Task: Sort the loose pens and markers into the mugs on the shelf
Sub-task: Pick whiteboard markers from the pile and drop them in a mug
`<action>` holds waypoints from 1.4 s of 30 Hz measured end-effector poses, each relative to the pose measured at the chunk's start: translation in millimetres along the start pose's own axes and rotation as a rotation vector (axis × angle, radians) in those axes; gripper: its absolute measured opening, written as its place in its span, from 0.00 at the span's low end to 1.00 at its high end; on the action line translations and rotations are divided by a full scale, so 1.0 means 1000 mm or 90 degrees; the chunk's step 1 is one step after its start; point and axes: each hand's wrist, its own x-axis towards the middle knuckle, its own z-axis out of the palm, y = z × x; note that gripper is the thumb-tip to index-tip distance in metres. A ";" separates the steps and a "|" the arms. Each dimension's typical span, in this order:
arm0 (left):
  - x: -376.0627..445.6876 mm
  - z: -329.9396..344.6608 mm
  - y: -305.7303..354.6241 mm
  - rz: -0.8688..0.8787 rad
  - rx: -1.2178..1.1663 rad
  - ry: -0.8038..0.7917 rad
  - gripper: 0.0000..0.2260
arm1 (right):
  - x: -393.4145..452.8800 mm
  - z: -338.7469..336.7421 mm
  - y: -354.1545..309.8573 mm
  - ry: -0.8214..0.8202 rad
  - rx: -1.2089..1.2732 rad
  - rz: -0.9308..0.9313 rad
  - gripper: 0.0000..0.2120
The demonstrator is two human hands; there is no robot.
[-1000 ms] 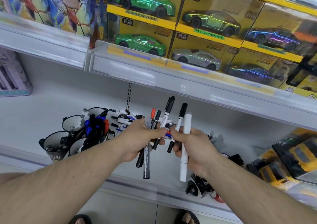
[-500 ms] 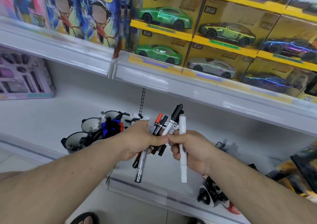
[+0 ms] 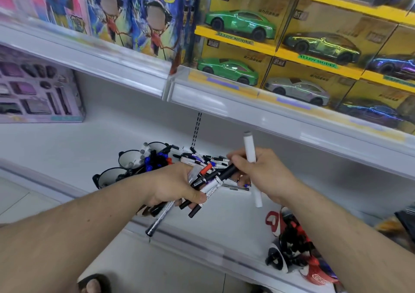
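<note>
Mugs (image 3: 125, 164) stand on the shelf (image 3: 56, 149) left of centre, pens in some. Loose pens (image 3: 202, 158) lie just right of them, toward the back. Left hand (image 3: 173, 185) holds a pen bundle (image 3: 208, 185) above the shelf's front edge. Right hand (image 3: 262, 173), just right of it, holds a marker (image 3: 250, 149) upright. More mugs (image 3: 283, 254) sit at the front edge, far right. Box (image 3: 38, 90) stands at back left. Car boxes (image 3: 292, 52) sit on the upper shelf (image 3: 224, 99).
</note>
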 end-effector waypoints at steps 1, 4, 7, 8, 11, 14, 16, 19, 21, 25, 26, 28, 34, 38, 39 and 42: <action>-0.002 -0.004 -0.002 -0.009 0.011 0.000 0.10 | 0.001 0.004 0.000 0.001 -0.041 -0.016 0.04; -0.006 -0.016 -0.011 -0.027 0.022 0.005 0.09 | 0.005 0.012 -0.002 -0.027 -0.079 -0.036 0.03; -0.011 -0.028 -0.021 -0.051 0.039 0.023 0.10 | 0.006 0.023 -0.001 -0.083 -0.149 -0.028 0.03; -0.013 -0.030 -0.024 -0.060 0.044 0.029 0.09 | 0.007 0.028 0.001 -0.084 -0.173 -0.024 0.04; -0.020 -0.036 -0.030 -0.079 0.051 0.073 0.04 | 0.012 0.044 0.001 -0.043 -0.153 -0.020 0.06; -0.031 -0.060 -0.032 -0.084 0.086 0.159 0.05 | 0.018 0.052 -0.004 0.000 -0.112 -0.024 0.07; -0.040 -0.086 -0.030 -0.077 0.043 0.238 0.04 | 0.025 0.051 -0.003 0.026 -0.105 -0.009 0.06; -0.055 -0.122 -0.034 -0.075 -0.114 0.365 0.02 | 0.042 0.060 -0.001 0.063 -0.135 0.011 0.05; -0.062 -0.134 -0.043 -0.088 -0.174 0.402 0.01 | 0.053 0.077 0.000 0.069 -0.163 0.008 0.04; -0.062 -0.144 -0.055 -0.098 -0.236 0.410 0.01 | 0.074 0.126 0.003 0.043 -0.322 -0.062 0.03; -0.059 -0.147 -0.053 -0.076 -0.252 0.412 0.01 | 0.079 0.138 0.004 0.031 -0.372 -0.083 0.05; -0.053 -0.152 -0.051 -0.043 -0.297 0.405 0.01 | 0.088 0.162 0.006 0.007 -0.458 -0.108 0.07; -0.042 -0.160 -0.068 -0.077 -0.304 0.318 0.04 | 0.118 0.218 0.025 -0.032 -0.594 -0.129 0.06; -0.039 -0.165 -0.075 -0.083 -0.308 0.324 0.04 | 0.134 0.243 0.038 -0.052 -0.633 -0.108 0.05; -0.039 -0.166 -0.077 -0.084 -0.306 0.328 0.04 | 0.137 0.249 0.043 -0.063 -0.640 -0.096 0.05; -0.039 -0.168 -0.079 -0.083 -0.301 0.335 0.06 | 0.144 0.262 0.053 -0.084 -0.661 -0.057 0.06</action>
